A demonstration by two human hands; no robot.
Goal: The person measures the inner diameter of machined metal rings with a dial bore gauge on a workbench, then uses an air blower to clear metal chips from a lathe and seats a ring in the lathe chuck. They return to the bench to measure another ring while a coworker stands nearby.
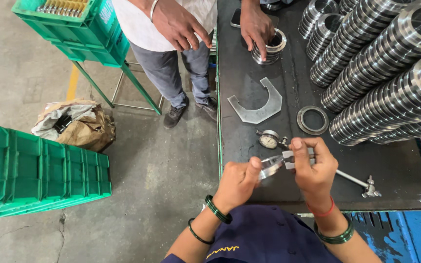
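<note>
My left hand [238, 181] grips a shiny metal ring [271, 166] at the near edge of the dark work table [249, 83]. My right hand [312, 165] pinches the flat jaw of a dial gauge [269, 140] against that ring; the gauge's thin rod [354, 179] runs off to the right on the table. Both hands are close together, fingers closed on what they hold. A single flat ring [312, 120] lies on the table just beyond my right hand.
Long stacked rows of metal rings [381, 73] fill the table's right side. A flat U-shaped metal plate [258, 104] lies mid-table. Another person [171, 48] stands at the far left edge, one hand on a small stack of rings [269, 48]. Green crates [35, 170] and a paper-wrapped bundle [74, 124] sit on the floor.
</note>
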